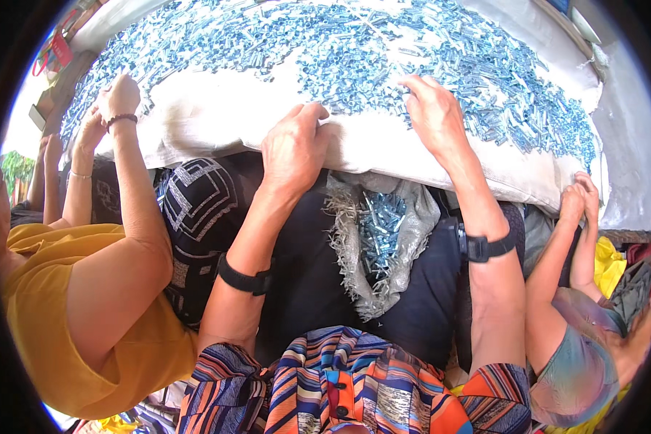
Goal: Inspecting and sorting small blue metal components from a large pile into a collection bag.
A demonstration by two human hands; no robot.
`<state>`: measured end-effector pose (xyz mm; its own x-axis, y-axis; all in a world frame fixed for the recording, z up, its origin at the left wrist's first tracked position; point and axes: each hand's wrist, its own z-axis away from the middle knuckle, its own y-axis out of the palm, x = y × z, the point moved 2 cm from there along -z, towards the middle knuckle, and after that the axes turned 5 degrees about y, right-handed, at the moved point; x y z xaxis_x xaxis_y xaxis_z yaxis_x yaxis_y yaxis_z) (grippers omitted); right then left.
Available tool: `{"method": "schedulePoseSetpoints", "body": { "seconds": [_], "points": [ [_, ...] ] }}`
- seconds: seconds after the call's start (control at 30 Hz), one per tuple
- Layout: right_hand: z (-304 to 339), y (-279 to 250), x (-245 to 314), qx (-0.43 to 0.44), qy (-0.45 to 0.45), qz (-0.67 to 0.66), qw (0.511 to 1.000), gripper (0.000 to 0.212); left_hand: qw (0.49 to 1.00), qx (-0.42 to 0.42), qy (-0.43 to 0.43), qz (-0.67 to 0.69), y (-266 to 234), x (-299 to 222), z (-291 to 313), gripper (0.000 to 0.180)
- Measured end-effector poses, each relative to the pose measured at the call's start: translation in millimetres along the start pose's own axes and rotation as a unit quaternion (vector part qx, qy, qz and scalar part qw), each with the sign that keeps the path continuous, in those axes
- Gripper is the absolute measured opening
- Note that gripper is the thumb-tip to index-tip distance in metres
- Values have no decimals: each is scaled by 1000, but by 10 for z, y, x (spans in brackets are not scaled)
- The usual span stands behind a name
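My left hand (294, 147) is closed at the near edge of the white cloth (210, 108), its fingers curled and thumb against the index finger. My right hand (438, 118) is bent over the cloth further right, fingers curled together, its tips at the edge of a wide spread of small, shiny blue-silver tube-like pieces (354, 72). Whatever either hand may hold is hidden or too small to name. Between my legs sits a frayed grey woven sack (419, 239), its mouth apart, with more of the same blue-silver pieces (381, 224) inside.
At my left a person in a mustard top (87, 304) works with both hands at the cloth. Another person in a multicoloured top (575, 354) sits at my right, hands at the cloth's edge. Yellow fabric (609, 264) lies at the far right.
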<state>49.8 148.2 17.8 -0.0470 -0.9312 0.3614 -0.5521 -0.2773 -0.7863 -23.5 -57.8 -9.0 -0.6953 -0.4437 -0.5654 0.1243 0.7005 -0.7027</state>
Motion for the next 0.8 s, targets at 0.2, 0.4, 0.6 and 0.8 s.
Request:
{"method": "schedulePoseSetpoints", "body": {
  "seconds": [0.2,0.4,0.6,0.8],
  "points": [
    [-32,101,-42,57,44,60,996,20,997,6,11,-70,122,32,-108,17],
    [28,83,-67,-5,85,-5,996,14,995,-18,11,-93,195,53,-156,17],
    [243,-33,-55,-98,176,-197,960,18,995,-26,-14,-96,239,-2,-131,14],
    [529,-127,57,-101,234,-322,912,14,994,-68,2,-85,257,-14,-165,11]
  ]
}}
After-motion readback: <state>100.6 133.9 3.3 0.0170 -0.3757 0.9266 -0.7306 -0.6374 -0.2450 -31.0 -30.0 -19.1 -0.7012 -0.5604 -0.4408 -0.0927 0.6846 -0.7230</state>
